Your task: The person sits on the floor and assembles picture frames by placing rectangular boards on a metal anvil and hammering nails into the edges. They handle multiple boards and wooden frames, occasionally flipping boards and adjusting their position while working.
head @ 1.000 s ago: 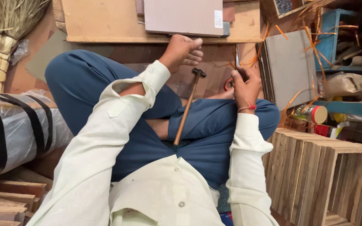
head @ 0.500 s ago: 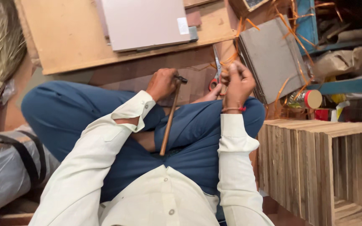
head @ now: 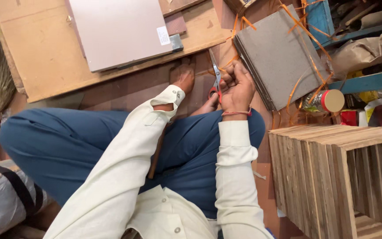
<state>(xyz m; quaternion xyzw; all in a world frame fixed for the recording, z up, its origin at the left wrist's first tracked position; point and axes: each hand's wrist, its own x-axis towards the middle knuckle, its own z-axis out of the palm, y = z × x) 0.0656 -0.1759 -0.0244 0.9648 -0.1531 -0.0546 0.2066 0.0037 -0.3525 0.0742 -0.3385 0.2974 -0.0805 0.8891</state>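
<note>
I am looking down at a cluttered workshop floor [head: 124, 90] of reddish-brown tiles, with a big sheet of plywood [head: 45, 53] lying across the top and a smooth pinkish-grey board [head: 116, 33] resting on it. I am sitting cross-legged in blue trousers and cream sleeves.

My right hand [head: 235, 86] is gripping the scissors [head: 215, 77]; its fingers are curled around the red handles, and the steel blades are pointing up and away from me, above my shin. My left hand [head: 183, 77] is reaching forward and pressing down on the floor just beside the blades; whether it is pinching anything I cannot tell, since I am seeing only its back. A wooden handle [head: 154, 159] is lying along my lap, half hidden under the left sleeve.

Thin orange strapping [head: 303, 26], glossy and springy, is looping over a stack of flat grey boards [head: 279, 53] with a rough, matte face, just to the right of the scissors. Further right a jar with a red lid [head: 328, 101] is lying on its side, and a slatted crate [head: 341, 172] of pale, splintery wood is standing close by my right knee.

As I judge it, the main risk is the blade tips: they are working very near the left hand's fingers, and a slip on that slick strap could nick them. A strap cut under tension could also whip back, and the handle on my lap may roll off if I am shifting my legs.
</note>
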